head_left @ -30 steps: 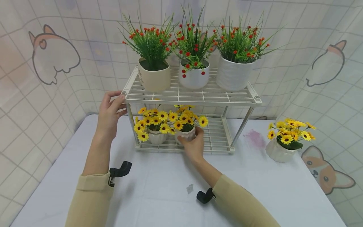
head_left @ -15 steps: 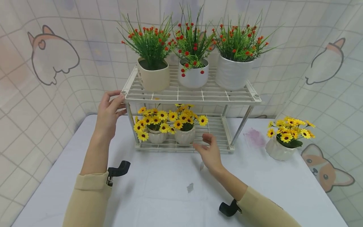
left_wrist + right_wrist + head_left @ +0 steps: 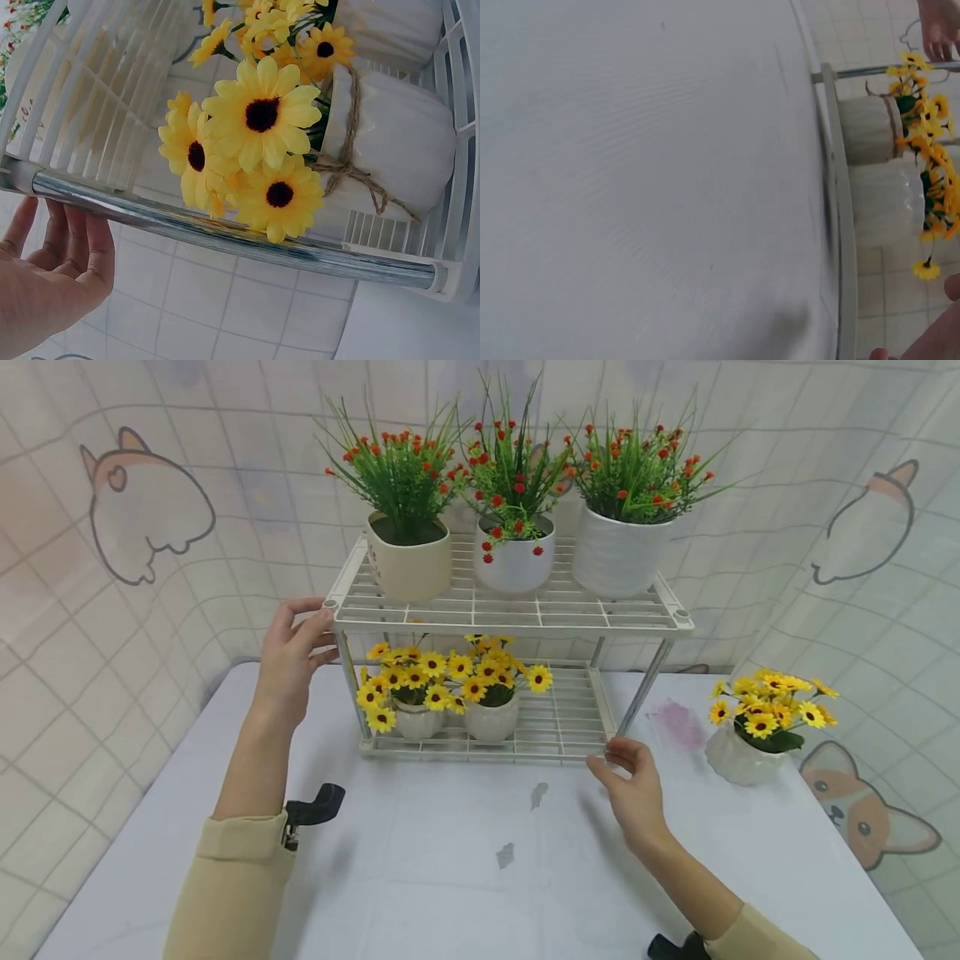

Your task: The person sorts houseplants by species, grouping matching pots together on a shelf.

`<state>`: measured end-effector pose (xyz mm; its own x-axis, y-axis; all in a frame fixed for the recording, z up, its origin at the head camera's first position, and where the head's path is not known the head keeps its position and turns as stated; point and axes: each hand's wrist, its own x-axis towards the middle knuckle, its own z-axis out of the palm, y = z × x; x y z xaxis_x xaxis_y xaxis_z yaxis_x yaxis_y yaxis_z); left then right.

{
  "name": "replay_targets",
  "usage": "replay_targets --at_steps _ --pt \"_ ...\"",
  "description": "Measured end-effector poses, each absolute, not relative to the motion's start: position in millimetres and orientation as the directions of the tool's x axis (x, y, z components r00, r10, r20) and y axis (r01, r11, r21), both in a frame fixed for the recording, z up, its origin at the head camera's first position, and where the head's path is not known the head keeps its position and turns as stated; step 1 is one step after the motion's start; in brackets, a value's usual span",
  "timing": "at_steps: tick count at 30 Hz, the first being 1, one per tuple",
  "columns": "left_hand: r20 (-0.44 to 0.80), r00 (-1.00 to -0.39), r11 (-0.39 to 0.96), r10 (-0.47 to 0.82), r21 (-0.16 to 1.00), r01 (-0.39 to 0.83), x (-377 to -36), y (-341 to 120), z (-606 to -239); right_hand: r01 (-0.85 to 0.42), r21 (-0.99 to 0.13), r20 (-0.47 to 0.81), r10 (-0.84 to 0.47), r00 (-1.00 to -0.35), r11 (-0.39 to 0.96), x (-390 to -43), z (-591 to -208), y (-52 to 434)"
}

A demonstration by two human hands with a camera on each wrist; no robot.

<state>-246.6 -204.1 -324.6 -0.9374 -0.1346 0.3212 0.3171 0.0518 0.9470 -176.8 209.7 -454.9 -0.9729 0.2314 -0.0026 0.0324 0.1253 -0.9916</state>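
- The rack (image 3: pixel 510 610) is a white two-shelf wire stand with chrome legs, standing toward the back of the white table (image 3: pixel 420 877), close to the tiled wall.
- The left hand (image 3: pixel 288 660) rests at the rack's top left corner, fingers straight and laid against the edge of the upper shelf; in the left wrist view the fingers (image 3: pixel 71 247) lie relaxed just beside the chrome leg (image 3: pixel 225 232), not curled round it.
- The right hand (image 3: pixel 637 789) hovers by the front right corner of the lower shelf, fingers loosely spread and holding nothing; whether a fingertip touches the shelf edge cannot be told.
- On the lower shelf two small white pots of yellow flowers stand side by side at the left: the left pot (image 3: pixel 416 720) and the middle pot (image 3: pixel 491 718), the left one tied with twine (image 3: pixel 352 161).
- The right part of the lower shelf is bare wire, with open room beside the middle pot.
- A third pot of yellow flowers (image 3: pixel 738 756) stands on the table, well apart from the rack to the right.
- The upper shelf carries three larger pots of green grass with red blooms: a beige pot (image 3: pixel 408 564), a white pot (image 3: pixel 516 560) and a ribbed white pot (image 3: pixel 617 560).
- The table in front of the rack is open; a pink stain (image 3: pixel 675 722) lies near the rack's right leg.
- No readable writing shows.
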Motion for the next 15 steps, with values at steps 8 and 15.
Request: replay_targets --at_steps 8,15 --pt "0.322 -0.936 0.056 -0.141 0.947 0.317 -246.3 -203.0 -324.3 0.123 -0.987 -0.068 0.413 -0.908 0.107 -173.6 -461.4 253.2" --pt "0.322 -0.936 0.041 -0.140 0.947 0.319 -246.5 -202.3 -324.1 0.205 -0.979 -0.161 0.598 -0.785 0.005 -174.6 -463.6 289.5"
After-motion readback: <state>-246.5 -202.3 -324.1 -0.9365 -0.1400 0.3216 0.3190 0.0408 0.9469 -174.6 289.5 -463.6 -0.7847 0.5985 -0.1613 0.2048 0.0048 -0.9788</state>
